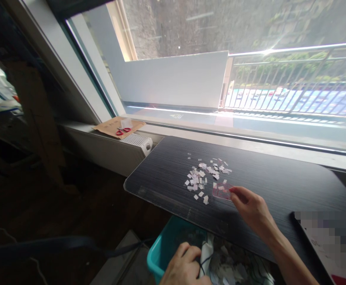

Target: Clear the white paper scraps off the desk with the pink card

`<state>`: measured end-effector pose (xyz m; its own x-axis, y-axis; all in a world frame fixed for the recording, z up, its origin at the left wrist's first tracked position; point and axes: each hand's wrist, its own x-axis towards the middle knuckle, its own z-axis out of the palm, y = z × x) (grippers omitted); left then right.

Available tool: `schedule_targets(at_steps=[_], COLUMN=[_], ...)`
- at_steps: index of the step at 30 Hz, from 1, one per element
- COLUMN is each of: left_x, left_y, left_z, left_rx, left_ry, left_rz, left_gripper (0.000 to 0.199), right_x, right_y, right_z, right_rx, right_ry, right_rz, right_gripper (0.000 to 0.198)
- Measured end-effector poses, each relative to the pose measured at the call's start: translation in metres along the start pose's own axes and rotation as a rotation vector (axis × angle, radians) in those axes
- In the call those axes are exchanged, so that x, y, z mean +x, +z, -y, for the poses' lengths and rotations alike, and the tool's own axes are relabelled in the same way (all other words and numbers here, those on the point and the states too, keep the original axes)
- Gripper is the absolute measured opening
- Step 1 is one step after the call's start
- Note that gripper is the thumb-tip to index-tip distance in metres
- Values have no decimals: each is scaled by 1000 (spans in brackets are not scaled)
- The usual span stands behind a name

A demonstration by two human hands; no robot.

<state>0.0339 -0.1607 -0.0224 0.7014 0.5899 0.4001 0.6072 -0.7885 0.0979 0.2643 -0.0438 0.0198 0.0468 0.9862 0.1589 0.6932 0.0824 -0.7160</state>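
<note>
My right hand (251, 204) pinches the edge of a thin, clear plastic piece with pinkish-red markings (220, 191), low over the dark table. Beside and partly beneath this piece lies a loose spread of small white paper scraps (195, 179). Below the table's near edge, my left hand (183, 263) has curled fingers at a teal bin (155, 255). Those fingers are against a white object with a black cord (206, 255); what they grip is hidden. More white scraps (228, 263) fill the space right of that hand, under the table edge.
The dark tabletop (265, 166) runs along a bright window. On the sill at left, red-handled scissors (122, 131) rest on a brown envelope (104, 128), near a white ridged box (137, 142). A dark-edged flat object (312, 237), partly blurred, lies at right.
</note>
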Motion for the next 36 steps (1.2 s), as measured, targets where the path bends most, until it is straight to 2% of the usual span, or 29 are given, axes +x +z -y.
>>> schedule_targets(at_steps=[10, 17, 21, 26, 30, 32, 36], left_x=[-6, -1, -1, 1, 0, 0, 0], left_y=[9, 5, 8, 1, -1, 1, 1], left_z=[0, 1, 1, 0, 1, 1, -1], left_rx=[-4, 38, 59, 40, 45, 41, 55], left_ry=[-11, 28, 58, 39, 38, 40, 42], left_rz=[8, -28, -54, -4, -58, -78, -42], left_gripper=[26, 26, 27, 27, 26, 25, 25], right_x=[-6, -10, -9, -9, -11, -11, -10], right_y=[12, 0, 3, 13, 8, 6, 9], right_z=[2, 5, 7, 13, 9, 7, 13], right_rx=[45, 0, 29, 99, 49, 31, 60], right_ry=[-60, -47, -48, -83, -74, -63, -99], right_rz=[54, 93, 73, 150, 199, 191, 147], right_gripper=[28, 27, 28, 28, 26, 26, 27])
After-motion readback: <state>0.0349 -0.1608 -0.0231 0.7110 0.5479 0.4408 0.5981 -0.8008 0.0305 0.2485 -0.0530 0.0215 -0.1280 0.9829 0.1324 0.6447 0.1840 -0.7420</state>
